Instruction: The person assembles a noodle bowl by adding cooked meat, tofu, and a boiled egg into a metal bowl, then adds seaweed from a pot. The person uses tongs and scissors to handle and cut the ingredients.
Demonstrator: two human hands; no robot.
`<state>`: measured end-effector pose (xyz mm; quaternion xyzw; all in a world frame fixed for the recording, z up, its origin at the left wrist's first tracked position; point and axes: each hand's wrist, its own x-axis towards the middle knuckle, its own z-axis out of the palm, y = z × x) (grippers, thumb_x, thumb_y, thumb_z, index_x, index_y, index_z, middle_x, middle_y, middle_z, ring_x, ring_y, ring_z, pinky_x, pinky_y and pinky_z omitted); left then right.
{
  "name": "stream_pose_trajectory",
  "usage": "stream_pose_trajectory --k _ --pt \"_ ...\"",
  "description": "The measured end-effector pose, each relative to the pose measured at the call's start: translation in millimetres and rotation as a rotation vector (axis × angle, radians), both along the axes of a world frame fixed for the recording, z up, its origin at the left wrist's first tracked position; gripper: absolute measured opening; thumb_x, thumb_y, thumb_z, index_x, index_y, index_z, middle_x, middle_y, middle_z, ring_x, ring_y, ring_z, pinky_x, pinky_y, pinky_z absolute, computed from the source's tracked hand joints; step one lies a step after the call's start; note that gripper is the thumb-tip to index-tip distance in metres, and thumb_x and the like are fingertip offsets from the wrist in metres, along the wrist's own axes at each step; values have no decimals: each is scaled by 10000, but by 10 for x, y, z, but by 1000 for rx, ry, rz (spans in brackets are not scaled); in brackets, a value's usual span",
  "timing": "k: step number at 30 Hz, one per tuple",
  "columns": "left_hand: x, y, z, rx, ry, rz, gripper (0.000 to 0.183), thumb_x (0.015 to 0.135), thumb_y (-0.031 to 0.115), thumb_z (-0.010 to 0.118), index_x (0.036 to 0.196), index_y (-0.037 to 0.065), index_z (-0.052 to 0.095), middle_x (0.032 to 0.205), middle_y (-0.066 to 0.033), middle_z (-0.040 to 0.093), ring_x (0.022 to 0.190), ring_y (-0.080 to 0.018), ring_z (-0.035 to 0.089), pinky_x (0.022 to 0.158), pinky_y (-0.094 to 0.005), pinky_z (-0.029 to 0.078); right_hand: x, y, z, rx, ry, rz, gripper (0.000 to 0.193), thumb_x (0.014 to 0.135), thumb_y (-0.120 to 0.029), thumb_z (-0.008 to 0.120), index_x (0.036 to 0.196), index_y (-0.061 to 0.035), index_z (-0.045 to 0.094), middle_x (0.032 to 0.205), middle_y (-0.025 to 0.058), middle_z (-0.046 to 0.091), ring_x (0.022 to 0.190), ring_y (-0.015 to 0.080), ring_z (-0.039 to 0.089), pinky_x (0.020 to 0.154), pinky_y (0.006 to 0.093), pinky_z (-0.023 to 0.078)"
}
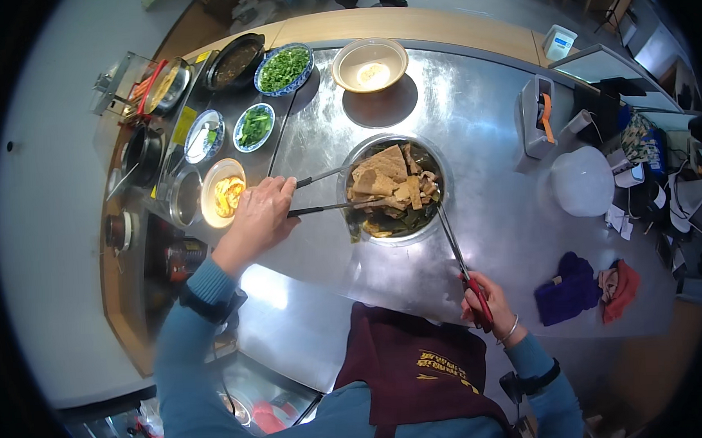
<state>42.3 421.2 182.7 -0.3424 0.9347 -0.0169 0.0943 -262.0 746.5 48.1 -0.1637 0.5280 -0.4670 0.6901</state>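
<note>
A round metal bowl sits mid-counter, holding brown slab-like food pieces that look like tofu, over dark green leafy strips. My left hand is closed around tongs with dark handles. Their two arms are spread apart and reach into the bowl from the left, one along the upper side of the food and one across its middle. My right hand grips red-handled scissors, whose blades point up to the bowl's right edge. The blade tips are hard to make out against the food.
Beyond the metal bowl stands a cream bowl. Leftward are chopped greens, a small bowl of leafy greens, a bowl of yellow food and dark pots. To the right are a grey holder, a white rounded object and cloths.
</note>
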Motion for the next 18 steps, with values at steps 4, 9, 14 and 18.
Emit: stream_pose_trajectory --k 4,9,14,18 --pt "17 -533 -124 120 36 -32 613 702 254 864 1202 -8 624 997 -162 669 949 -360 665 778 -464 541 260 -595 61 77 -108 -3 428 1017 -270 617 1362 -46 500 725 33 614 606 110 603 550 232 481" --pt "-15 -1013 -278 322 32 -69 506 718 235 849 1121 -14 670 946 -177 677 884 -375 674 769 -458 530 538 -910 175 184 -115 -32 425 1042 -310 580 1352 -31 499 702 29 598 568 96 587 563 245 505" --pt "151 -1116 -205 358 58 -103 394 732 212 831 1037 8 687 886 -155 688 832 -372 680 751 -441 535 698 -1068 88 232 -161 -40 431 1047 -370 564 1359 -78 511 724 18 606 590 91 597 534 223 489" --pt "167 -856 -71 147 91 -242 415 724 221 838 1055 36 669 874 -98 643 826 -293 657 692 -416 522 638 -1190 8 225 -85 44 538 1035 -462 547 1420 -95 469 822 35 664 670 132 665 579 258 543"
